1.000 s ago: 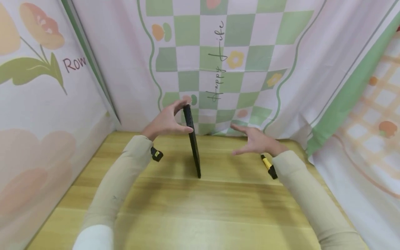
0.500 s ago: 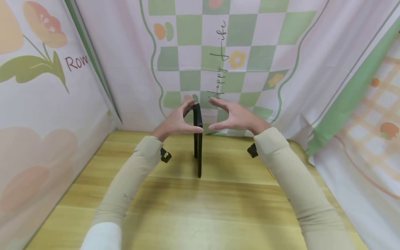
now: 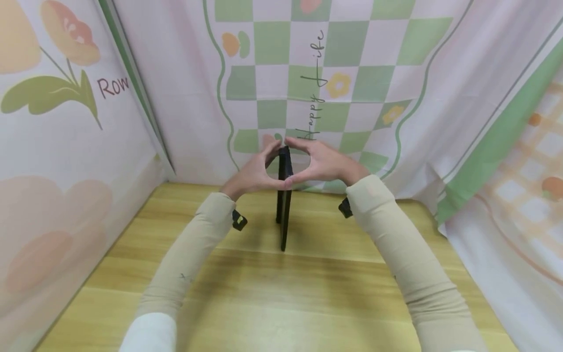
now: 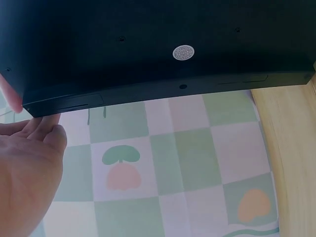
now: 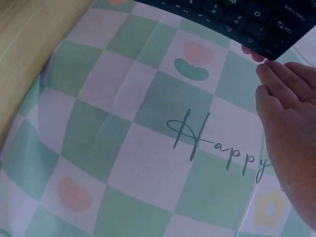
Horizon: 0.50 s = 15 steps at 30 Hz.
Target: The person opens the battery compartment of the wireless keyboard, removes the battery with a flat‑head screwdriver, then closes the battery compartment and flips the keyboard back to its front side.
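Note:
A black keyboard stands upright on its edge in the head view, seen nearly edge-on. My left hand grips its top end, thumb on the near side and fingers on the far side. My right hand meets the same end from the right, its thumb tip against the left thumb and its fingers at the far corner. In the left wrist view the keyboard's underside shows screws and a round pale sticker. Its keys face the right wrist camera, with right fingertips at the Esc corner.
The wooden table carries the keyboard. A checked green and white cloth hangs right behind it, and a flowered cloth stands at the left. Small black wrist cameras sit by both cuffs.
My right hand has come in from the right to the keyboard's top end. The keyboard has straightened from a lean to upright. A yellow item on the table has gone behind the right forearm.

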{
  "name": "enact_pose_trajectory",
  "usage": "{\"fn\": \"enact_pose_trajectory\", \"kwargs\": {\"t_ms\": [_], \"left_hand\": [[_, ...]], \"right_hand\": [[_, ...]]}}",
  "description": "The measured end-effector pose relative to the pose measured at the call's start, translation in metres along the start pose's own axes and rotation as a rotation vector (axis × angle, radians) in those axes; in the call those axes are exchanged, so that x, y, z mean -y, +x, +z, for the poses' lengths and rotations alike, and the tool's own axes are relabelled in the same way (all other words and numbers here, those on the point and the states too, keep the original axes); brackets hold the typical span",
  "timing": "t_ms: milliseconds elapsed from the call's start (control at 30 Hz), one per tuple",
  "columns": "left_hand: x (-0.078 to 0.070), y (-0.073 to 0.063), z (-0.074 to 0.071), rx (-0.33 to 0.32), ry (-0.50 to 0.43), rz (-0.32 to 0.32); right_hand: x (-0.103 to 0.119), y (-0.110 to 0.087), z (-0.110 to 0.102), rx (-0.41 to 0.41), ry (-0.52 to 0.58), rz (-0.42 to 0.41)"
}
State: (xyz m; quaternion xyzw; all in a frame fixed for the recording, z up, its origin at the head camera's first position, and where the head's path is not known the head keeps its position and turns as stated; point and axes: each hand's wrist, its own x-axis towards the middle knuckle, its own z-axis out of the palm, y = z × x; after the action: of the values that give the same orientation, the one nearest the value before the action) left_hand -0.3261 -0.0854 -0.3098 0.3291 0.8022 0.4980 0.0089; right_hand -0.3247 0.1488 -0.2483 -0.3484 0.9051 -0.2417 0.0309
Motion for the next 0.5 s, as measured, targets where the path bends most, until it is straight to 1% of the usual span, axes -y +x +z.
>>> {"fn": "enact_pose_trajectory", "kwargs": {"t_ms": [67,167,300,367,433,500], "left_hand": [[0.001,0.001,0.001,0.014,-0.004,0.0],[0.003,0.001,0.005,0.041,0.0,-0.024],[0.01,-0.003,0.01,0.09,0.031,-0.066],[0.016,-0.007,0.012,0.119,0.054,-0.08],[0.027,-0.011,0.013,0.152,0.074,-0.098],[0.039,-0.016,0.015,0.184,0.115,-0.12]], "right_hand": [[0.0,-0.001,-0.001,0.002,-0.012,-0.006],[-0.003,-0.003,-0.004,0.008,-0.021,-0.006],[-0.007,-0.011,-0.01,0.017,-0.02,0.033],[-0.011,-0.018,-0.014,0.02,-0.022,0.058],[-0.017,-0.025,-0.018,0.026,-0.025,0.077],[-0.024,-0.034,-0.021,0.029,-0.033,0.09]]}}
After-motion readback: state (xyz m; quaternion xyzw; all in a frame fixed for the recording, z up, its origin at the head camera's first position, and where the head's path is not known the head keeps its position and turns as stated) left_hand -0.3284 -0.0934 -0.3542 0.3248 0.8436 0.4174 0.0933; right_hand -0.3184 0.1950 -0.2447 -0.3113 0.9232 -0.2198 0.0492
